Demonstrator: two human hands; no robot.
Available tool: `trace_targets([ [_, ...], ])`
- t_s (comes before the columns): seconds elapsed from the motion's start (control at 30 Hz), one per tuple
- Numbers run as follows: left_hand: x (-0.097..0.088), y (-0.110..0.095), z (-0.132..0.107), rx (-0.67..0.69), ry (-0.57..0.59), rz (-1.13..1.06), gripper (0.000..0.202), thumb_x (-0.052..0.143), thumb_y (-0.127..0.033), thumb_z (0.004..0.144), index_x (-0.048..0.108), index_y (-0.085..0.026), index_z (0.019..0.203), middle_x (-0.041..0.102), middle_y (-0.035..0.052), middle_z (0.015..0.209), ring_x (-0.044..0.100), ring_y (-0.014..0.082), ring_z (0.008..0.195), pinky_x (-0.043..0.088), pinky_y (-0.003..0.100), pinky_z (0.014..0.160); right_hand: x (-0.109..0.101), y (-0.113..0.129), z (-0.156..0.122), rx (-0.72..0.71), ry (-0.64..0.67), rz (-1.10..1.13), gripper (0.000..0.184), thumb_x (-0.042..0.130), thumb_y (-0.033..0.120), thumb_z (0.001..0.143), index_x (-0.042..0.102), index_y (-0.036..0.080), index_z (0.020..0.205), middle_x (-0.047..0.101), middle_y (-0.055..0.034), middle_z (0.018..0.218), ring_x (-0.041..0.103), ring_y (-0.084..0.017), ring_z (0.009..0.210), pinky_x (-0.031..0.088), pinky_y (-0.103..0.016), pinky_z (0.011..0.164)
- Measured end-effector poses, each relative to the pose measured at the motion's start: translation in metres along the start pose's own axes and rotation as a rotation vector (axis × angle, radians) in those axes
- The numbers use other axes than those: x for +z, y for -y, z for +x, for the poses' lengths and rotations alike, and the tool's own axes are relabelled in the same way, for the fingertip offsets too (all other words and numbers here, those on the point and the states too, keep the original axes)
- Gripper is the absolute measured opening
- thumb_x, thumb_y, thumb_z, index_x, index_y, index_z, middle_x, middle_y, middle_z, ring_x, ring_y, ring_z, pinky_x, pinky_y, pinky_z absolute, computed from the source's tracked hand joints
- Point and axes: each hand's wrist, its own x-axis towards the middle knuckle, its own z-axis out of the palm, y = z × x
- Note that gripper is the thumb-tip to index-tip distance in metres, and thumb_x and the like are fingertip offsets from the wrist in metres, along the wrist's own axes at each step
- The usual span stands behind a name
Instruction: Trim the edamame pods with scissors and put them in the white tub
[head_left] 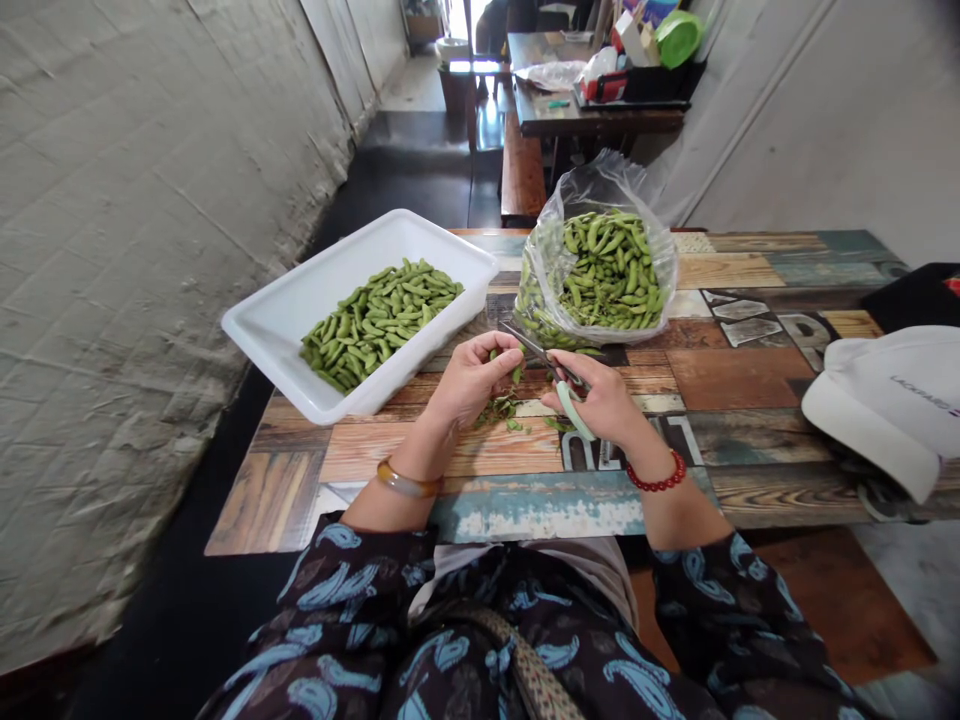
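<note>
Between the fingers of my left hand (472, 380) is a green edamame pod (517, 370), pinched and partly hidden. My right hand (596, 395) grips a pair of scissors (574, 408) with pale green handles, its blades pointing up and left, close to the pod. Small green trimmings (502, 408) lie on the table below my hands. To the left stands a white plastic tub (352, 400) with many edamame pods (382, 320) inside. Beyond my right hand, an open clear plastic bag (551, 240) holds more edamame pods (611, 270).
The patchwork wood-pattern table (480, 505) runs across in front of me. A white cap (885, 400) lies at its right end. Past the far edge are a bench (523, 170) and another table (540, 60) with assorted items. A rough wall (150, 250) rises on the left.
</note>
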Motion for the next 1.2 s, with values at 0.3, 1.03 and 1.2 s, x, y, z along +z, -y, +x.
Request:
trace_targets([
  [0.3, -0.0006, 0.0009, 0.0008, 0.064, -0.092, 0.062, 0.027, 0.08, -0.035, 0.069, 0.066, -0.015, 0.081, 0.06, -0.0021, 0.073, 0.037, 0.0032, 0.048, 0.027, 0.018, 0.041, -0.0019, 0.0, 0.0001, -0.031, 0.038, -0.043, 0.052, 0.071, 0.037, 0.082, 0.06, 0.022, 0.13, 0.065, -0.0063, 0.093, 0.06, -0.02, 0.079, 0.055, -0.035, 0.077],
  [1.03, -0.0014, -0.0008, -0.0014, 0.071, -0.097, 0.15, 0.026, 0.079, -0.036, 0.07, 0.064, -0.015, 0.077, 0.055, -0.0023, 0.068, 0.038, 0.0048, 0.05, 0.027, 0.019, 0.041, -0.0009, -0.0047, -0.0038, -0.02, 0.032, 0.002, 0.051, 0.074, 0.04, 0.08, 0.065, 0.02, 0.126, 0.073, -0.012, 0.114, 0.068, -0.027, 0.106, 0.054, -0.043, 0.099],
  [1.2, -0.0028, 0.0016, 0.0009, 0.044, -0.106, 0.107, 0.029, 0.079, -0.036, 0.069, 0.061, -0.016, 0.078, 0.048, -0.0054, 0.063, 0.034, 0.0033, 0.047, 0.025, 0.018, 0.042, 0.0023, -0.0024, -0.0027, 0.05, 0.019, 0.063, 0.049, 0.075, 0.039, 0.079, 0.067, 0.023, 0.125, 0.072, -0.0093, 0.121, 0.069, -0.026, 0.109, 0.054, -0.041, 0.1],
])
